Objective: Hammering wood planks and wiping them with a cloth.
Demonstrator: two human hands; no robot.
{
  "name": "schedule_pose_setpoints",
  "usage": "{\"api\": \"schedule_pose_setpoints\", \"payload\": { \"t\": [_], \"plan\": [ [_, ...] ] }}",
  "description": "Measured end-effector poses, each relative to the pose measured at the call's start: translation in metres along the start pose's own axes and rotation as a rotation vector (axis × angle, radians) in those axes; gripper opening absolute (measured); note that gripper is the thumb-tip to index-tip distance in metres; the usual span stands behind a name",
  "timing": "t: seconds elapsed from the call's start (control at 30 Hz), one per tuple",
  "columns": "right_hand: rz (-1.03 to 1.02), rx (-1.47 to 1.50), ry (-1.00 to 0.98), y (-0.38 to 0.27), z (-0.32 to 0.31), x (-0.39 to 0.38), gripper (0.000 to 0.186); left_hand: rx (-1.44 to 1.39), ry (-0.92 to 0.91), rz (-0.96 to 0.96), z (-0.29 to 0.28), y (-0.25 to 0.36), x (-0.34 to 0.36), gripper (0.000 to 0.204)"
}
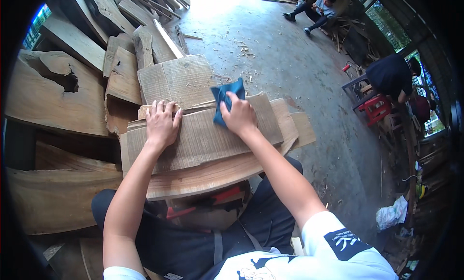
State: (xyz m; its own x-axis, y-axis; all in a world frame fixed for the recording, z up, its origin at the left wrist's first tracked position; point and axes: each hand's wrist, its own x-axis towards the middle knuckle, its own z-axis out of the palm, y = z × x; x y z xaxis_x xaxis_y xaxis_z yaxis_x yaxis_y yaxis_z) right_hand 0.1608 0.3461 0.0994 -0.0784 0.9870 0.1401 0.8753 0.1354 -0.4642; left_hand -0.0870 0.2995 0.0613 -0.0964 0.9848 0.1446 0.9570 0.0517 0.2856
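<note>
In front of me, a brown wooden plank (208,140) with a sawn, lined surface lies across a paler, thicker wooden slab (208,177). My left hand (163,124) rests on the plank's left part, its fingers stretched over the far edge. A crumpled dark blue cloth (226,90) is in my right hand (240,116), pressed against the plank's far side, right of the middle. That hand's fingers bunch the cloth, and its underside is hidden. Just beyond, a rough board (176,79) carries wood crumbs.
Large wooden slabs (58,98) are piled along the left. Wood shavings (245,50) litter the concrete floor (324,86). At the right, a person (394,79) bends near a red plastic stool (376,109); another person (319,11) sits far back. A white bag (392,213) lies at lower right.
</note>
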Motion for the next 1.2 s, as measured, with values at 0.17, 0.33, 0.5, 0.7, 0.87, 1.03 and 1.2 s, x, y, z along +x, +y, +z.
{"api": "schedule_pose_setpoints", "payload": {
  "t": [0.17, 0.33, 0.5, 0.7, 0.87, 1.03, 1.2],
  "plan": [
    [0.020, -0.061, -0.014, -0.033, 0.021, 0.003, 0.039, 0.024, 0.042, 0.027, 0.003, -0.001, 0.000, 0.049],
    [-0.212, 0.004, -0.126, -0.075, 0.033, -0.098, 0.049, 0.034, 0.064, 0.019, 0.012, -0.009, 0.002, 0.045],
    [-0.482, -0.012, -0.198, -0.076, 0.035, -0.124, 0.047, 0.020, 0.135, 0.061, 0.021, -0.016, 0.008, 0.039],
    [-0.150, -0.082, -0.085, -0.066, 0.040, -0.011, 0.036, -0.018, 0.082, 0.060, 0.015, -0.018, 0.006, 0.039],
    [-0.188, -0.073, -0.052, -0.082, 0.041, -0.045, 0.037, -0.040, -0.047, 0.062, -0.001, -0.027, 0.013, 0.040],
    [-0.364, -0.056, -0.224, -0.064, 0.032, -0.084, 0.043, 0.056, -0.032, -0.069, -0.005, -0.034, 0.011, 0.042],
    [-0.108, -0.156, -0.001, -0.040, 0.022, -0.001, 0.026, 0.012, 0.046, -0.075, -0.003, -0.030, 0.006, 0.041]
  ]
}}
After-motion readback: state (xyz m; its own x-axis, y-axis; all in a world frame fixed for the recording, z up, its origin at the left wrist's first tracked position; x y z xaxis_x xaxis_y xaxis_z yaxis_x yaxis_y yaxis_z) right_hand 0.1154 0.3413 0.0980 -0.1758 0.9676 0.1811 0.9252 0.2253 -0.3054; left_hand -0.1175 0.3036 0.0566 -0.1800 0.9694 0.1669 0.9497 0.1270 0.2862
